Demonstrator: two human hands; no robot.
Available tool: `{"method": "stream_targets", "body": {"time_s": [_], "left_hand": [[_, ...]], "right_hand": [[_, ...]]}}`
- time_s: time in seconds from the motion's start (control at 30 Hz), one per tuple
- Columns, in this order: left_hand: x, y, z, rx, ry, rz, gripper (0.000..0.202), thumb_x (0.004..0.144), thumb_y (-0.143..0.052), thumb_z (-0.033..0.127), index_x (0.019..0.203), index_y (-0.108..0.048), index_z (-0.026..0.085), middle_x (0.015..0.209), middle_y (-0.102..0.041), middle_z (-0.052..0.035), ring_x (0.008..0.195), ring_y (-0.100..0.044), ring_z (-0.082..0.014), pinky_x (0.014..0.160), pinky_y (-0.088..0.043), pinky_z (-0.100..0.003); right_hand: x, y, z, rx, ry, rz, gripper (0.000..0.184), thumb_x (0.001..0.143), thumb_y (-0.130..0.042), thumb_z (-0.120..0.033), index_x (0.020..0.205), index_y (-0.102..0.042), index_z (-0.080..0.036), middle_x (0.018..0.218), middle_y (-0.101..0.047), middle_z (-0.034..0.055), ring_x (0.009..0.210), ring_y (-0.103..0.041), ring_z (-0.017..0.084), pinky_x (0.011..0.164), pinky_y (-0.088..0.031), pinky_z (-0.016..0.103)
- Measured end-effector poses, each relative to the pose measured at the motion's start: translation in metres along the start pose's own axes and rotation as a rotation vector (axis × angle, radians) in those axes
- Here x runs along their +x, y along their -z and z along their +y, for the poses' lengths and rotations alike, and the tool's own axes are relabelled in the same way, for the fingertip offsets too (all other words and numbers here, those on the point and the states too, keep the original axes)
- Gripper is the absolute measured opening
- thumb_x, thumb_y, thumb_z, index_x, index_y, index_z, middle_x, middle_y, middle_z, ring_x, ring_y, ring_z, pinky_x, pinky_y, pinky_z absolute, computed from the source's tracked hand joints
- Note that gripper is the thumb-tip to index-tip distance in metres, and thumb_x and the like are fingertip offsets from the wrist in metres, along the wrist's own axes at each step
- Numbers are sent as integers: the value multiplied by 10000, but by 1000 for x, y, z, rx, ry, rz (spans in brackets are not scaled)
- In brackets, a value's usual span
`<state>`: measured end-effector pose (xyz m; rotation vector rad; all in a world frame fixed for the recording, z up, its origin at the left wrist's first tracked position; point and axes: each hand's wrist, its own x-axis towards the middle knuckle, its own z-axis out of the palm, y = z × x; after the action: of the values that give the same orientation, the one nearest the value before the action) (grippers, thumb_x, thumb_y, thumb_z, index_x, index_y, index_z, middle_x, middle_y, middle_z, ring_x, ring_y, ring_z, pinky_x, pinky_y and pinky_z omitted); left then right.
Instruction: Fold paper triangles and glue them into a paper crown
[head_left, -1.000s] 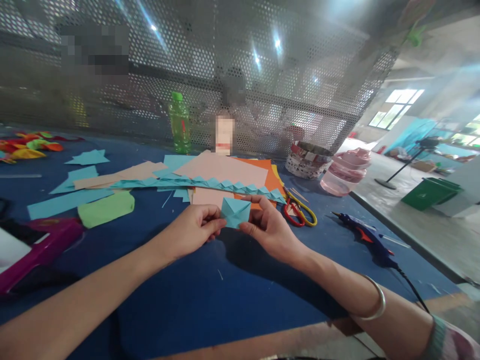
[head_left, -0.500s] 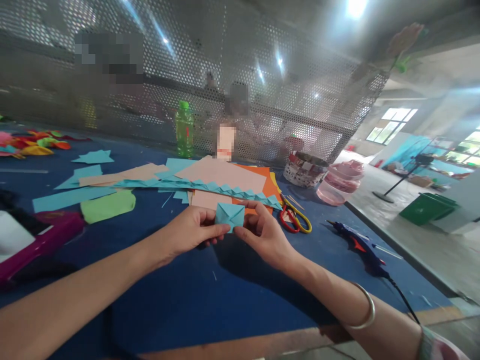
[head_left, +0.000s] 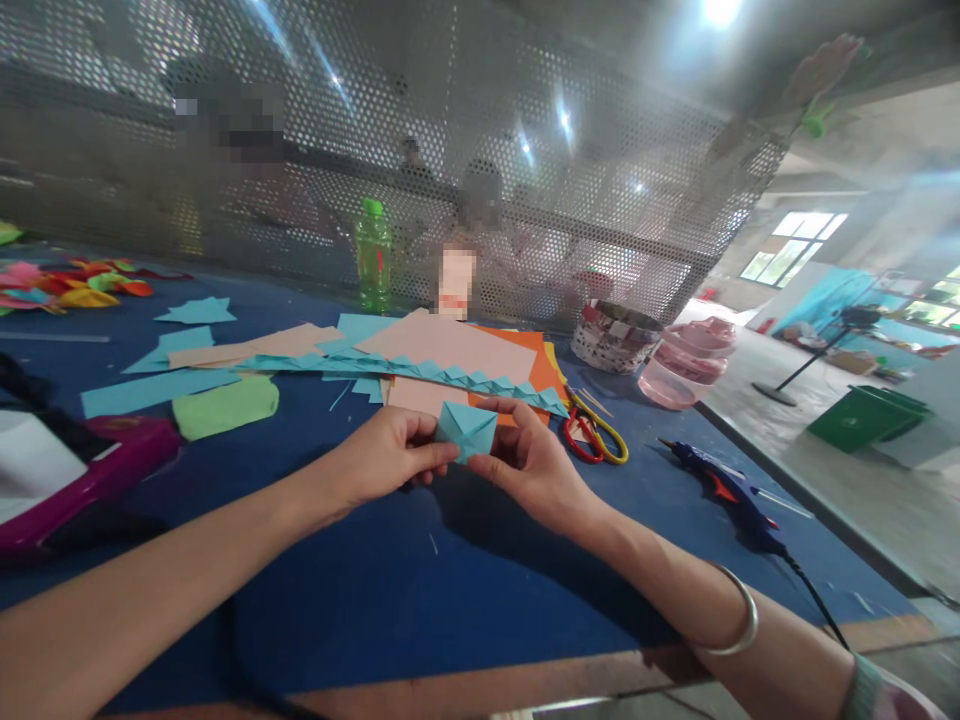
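A small square of folded light-blue paper (head_left: pixel 466 430), with creases meeting near its middle, is held up above the blue table. My left hand (head_left: pixel 396 452) pinches its left edge between thumb and fingers. On the opposite edge my right hand (head_left: pixel 531 458) grips it, thumb at the lower corner and index finger along the top. Just beyond the hands lies a long strip of zigzag-folded blue paper (head_left: pixel 420 372) across pink paper sheets (head_left: pixel 457 345) and orange paper (head_left: pixel 517 350). Scissors with red and yellow handles (head_left: pixel 600 435) rest to the right of my right hand.
A glue gun (head_left: pixel 724 490) with a cord lies at the right. Behind stand a green bottle (head_left: pixel 373 260), a paper-covered bowl (head_left: pixel 615 340) and a pink water bottle (head_left: pixel 686 365). At left are a magenta tool (head_left: pixel 105 470) and green paper (head_left: pixel 225 406). Perforated metal mesh (head_left: pixel 315 130) rises behind the table.
The blue paper square is tilted slightly differently between my hands, its left corner raised. Both hands keep their hold. The whole view has shifted a little.
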<state>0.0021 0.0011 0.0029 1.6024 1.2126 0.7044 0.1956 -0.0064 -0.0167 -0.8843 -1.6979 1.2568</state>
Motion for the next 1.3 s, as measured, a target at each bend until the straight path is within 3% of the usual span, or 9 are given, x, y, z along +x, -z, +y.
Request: {"method": "stream_targets", "body": {"time_s": [0.17,0.33,0.43,0.57,0.7,0.83,1.07,1.3], "left_hand": [[2,5,2,-26,32,58,316,657,-698,463,624,-596,166,613,-626,-5,531,-530,-117,504,-382,-235],[3,6,1,-23,47,80,328,700,-647,475,618,-588,163,606,-627,-13,513,-521,-112,488,-380,-227],[3,6,1,17,55,63,341,723,-616,479,606,-611,159,608,-649,-36,484,-509,-108,464,-368,-223],[0,5,5,38,102,14,332,732,-602,454,588,-636,156,580,-666,-45,428,-489,-102,421,-341,-216],[-3,4,8,32,171,-31,330,746,-584,404,537,-622,152,528,-651,-41,394,-473,-93,390,-311,-201],[-5,6,7,82,203,-106,334,755,-579,388,523,-627,152,489,-617,-26,368,-415,-80,377,-282,-198],[-8,13,4,302,158,-192,399,753,-588,443,449,-544,188,427,-542,4,339,-370,-88,377,-235,-218],[-7,12,5,353,188,-257,324,741,-593,396,492,-547,193,421,-496,25,353,-371,-95,368,-246,-214]], "right_hand": [[1,3,5,-105,-10,12,478,858,-633,-348,1253,-399,-215,814,-648,3,754,-633,157,715,-481,308],[1,7,5,-321,189,257,350,909,-567,-357,1215,-464,-224,1110,-575,78,986,-563,171,782,-482,305],[1,8,-1,-431,270,313,205,928,-539,-312,1114,-531,-225,1009,-594,59,924,-563,168,782,-474,312],[-1,7,-7,-610,373,165,71,922,-539,-249,916,-600,-213,881,-606,43,833,-566,168,768,-467,319],[-2,6,-4,-656,318,46,123,923,-547,-263,1014,-615,-215,943,-623,58,905,-582,186,810,-474,337],[-2,6,-1,-639,243,-78,125,932,-537,-255,999,-630,-207,937,-649,46,873,-599,166,799,-469,320],[-3,4,-1,-624,235,-153,99,854,-672,-283,909,-645,-205,897,-650,28,837,-592,153,766,-462,289],[-3,2,-3,-601,288,-200,78,815,-716,-214,839,-644,-196,878,-661,22,863,-591,152,807,-462,289]]}}
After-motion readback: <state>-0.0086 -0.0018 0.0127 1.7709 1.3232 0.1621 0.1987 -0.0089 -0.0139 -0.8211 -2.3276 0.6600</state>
